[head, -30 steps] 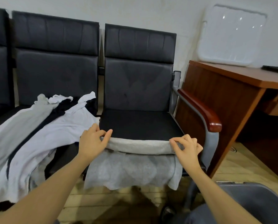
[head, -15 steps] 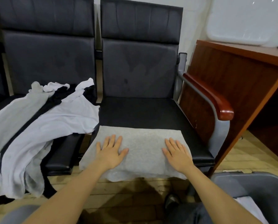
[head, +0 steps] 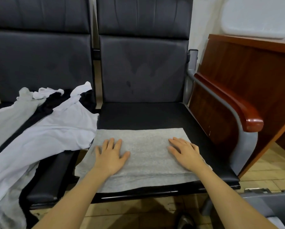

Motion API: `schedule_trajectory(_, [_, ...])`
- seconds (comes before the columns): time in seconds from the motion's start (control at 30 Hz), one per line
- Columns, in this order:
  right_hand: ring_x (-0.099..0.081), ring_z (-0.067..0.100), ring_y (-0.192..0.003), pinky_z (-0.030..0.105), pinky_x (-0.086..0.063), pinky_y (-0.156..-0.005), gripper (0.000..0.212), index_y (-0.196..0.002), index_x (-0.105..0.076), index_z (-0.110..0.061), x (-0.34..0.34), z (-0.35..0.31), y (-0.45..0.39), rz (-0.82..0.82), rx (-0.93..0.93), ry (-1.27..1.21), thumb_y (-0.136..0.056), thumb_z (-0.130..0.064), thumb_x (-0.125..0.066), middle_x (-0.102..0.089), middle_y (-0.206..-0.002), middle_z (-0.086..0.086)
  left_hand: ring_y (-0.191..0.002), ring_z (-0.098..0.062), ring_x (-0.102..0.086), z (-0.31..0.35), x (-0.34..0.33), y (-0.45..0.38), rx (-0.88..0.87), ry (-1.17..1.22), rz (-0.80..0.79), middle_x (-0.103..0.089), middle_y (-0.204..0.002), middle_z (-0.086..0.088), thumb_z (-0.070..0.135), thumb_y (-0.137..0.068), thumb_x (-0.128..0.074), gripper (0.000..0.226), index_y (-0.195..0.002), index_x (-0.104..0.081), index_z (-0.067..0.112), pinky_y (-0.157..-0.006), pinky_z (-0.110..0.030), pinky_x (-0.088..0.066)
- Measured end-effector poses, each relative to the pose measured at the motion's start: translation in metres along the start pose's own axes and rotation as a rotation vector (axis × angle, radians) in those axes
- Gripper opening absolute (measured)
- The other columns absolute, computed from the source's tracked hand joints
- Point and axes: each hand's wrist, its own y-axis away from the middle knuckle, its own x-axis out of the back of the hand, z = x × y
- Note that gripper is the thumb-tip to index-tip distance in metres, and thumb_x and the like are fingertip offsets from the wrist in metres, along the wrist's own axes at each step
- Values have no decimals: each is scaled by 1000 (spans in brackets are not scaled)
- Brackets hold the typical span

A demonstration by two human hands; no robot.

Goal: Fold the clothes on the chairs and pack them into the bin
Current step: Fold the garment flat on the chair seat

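Both the left hand (head: 111,156) and the right hand (head: 185,153) are pressing flat, fingers straight, on the folded grey garment (head: 143,156) lying on the chair seat (head: 143,113), its long axis running left to right between them, each hand equally near.

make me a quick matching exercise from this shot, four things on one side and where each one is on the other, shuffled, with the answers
Things
1. grey garment
2. white and black clothes
3. bin
4. wooden armrest

Places
A. heaped on the left-hand chair
B. lower right corner of the view, on the floor
C. flat on the right-hand chair's seat, under both hands
D. right side of the right-hand chair, beside the desk

Pairs: 1-C, 2-A, 3-B, 4-D
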Motion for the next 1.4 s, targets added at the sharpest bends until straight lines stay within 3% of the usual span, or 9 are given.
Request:
schedule_trajectory(0.1, [-54,14,-114,42,-35,-106,30,-126,-58,-27,4,5,-7,189,-33,-167,-98,-31,-48,-59,-126,-9,-146,-17,-3,20,2,-7,-117,21,95,-8,-159,0,53,-98,-27,60,-150,-17,26,-116,-43,-2])
schedule_trajectory(0.2, [-55,16,-99,39,-44,-93,27,-122,-61,-20,7,10,-14,303,-126,-153,-96,-26,-52,-58,-111,-4,-145,-14,-9,47,-1,-16,-215,36,148,-13,-158,2,53,-97,-27,58,-149,-21,29,-115,-37,-4])
schedule_trajectory(0.43, [-49,22,-108,36,-30,-92,33,-118,-60,-18,6,19,-33,336,-372,-87,-90,-35,-61,-56,-113,2,-142,-12,-18,107,-10,-56,-398,83,175,-23,-156,5,41,-99,-35,46,-143,-37,27,-110,-28,-9])
schedule_trajectory(0.63, [-54,13,-81,26,-18,-80,11,-87,-65,-22,0,17,-35,530,-245,-145,-88,-11,-62,-59,-81,-8,-121,-18,-45,135,-18,-83,-454,149,159,-48,-138,4,33,-99,-38,38,-134,-49,23,-102,-32,-33])
schedule_trajectory(0.8, [-51,-10,-86,5,-16,-90,26,-105,-49,-30,7,17,-27,359,-31,-418,-89,-16,-64,-65,-81,-16,-109,-22,-52,143,-13,-93,-402,156,142,-60,-119,0,38,-100,-36,39,-133,-51,22,-89,-35,-45])
schedule_trajectory(0.9, [-57,2,-93,18,-31,-98,40,-106,-41,-40,2,21,-21,342,-48,-564,-88,-13,-64,-65,-86,-17,-107,-21,-52,148,-11,-99,-389,177,159,-61,-113,1,38,-100,-36,37,-128,-55,22,-87,-35,-45])
schedule_trajectory(1.0, [-55,16,-94,31,-49,-82,38,-102,-43,-39,9,27,-18,497,-152,-677,-89,-8,-60,-58,-93,-10,-99,-20,-54,159,-13,-102,-396,254,193,-61,-104,0,33,-100,-40,33,-119,-61,18,-84,-34,-45])
schedule_trajectory(1.27, [-59,11,-92,35,-49,-89,15,-102,-62,-18,10,51,-33,506,-268,-555,-93,-8,-56,-58,-98,-6,-107,-22,-55,213,-26,-106,-243,151,212,-60,-112,-2,58,-90,-46,51,-119,-56,17,-89,-35,-42])
schedule_trajectory(1.4, [-59,7,-93,31,-51,-87,18,-97,-60,-25,10,49,-39,480,-255,-589,-92,-8,-57,-60,-99,-6,-100,-19,-58,208,-32,-105,-290,308,232,-61,-106,-1,32,-93,-55,28,-117,-55,18,-84,-30,-45])
